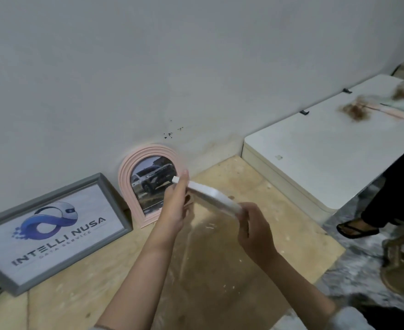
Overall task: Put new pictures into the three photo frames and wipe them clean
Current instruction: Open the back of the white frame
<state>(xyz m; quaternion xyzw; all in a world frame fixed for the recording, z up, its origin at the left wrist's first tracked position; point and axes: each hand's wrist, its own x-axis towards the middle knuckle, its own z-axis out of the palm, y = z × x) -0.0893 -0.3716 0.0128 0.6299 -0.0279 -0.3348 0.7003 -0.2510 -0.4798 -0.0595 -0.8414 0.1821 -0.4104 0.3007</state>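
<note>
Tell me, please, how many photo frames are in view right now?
3. The grey frame leans on the wall at left, the pink arched frame leans beside it, and the white frame is held edge-on between the left hand and right hand.

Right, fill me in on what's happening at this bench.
A person holds a white photo frame edge-on above the plywood bench, the left hand gripping its far end and the right hand its near end. Two other frames lean against the wall behind it: a grey rectangular frame showing an Intelli Nusa logo and a pink arched frame showing a car picture. A second person's sandalled foot stands at the right.
</note>
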